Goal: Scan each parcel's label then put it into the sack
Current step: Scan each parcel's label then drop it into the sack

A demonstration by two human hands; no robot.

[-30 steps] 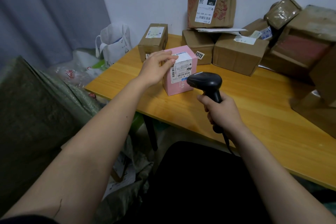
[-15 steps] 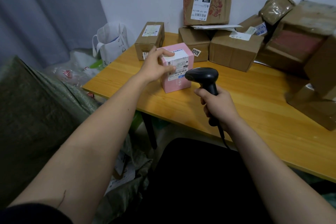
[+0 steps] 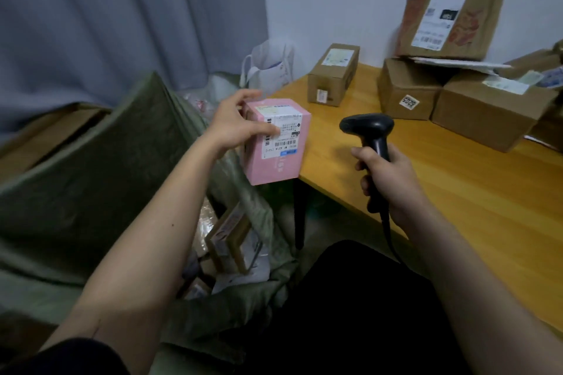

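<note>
The left hand (image 3: 234,128) grips the pink parcel (image 3: 275,143), thumb covering part of its label (image 3: 281,135); the right hand (image 3: 385,179) has its fingers curled round the barcode scanner (image 3: 370,131), hiding the trigger.

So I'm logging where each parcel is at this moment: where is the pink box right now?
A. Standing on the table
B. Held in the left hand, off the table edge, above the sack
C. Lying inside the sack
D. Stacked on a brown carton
B: the left hand grips the pink box in the air beside the table, over the open green sack.
</note>
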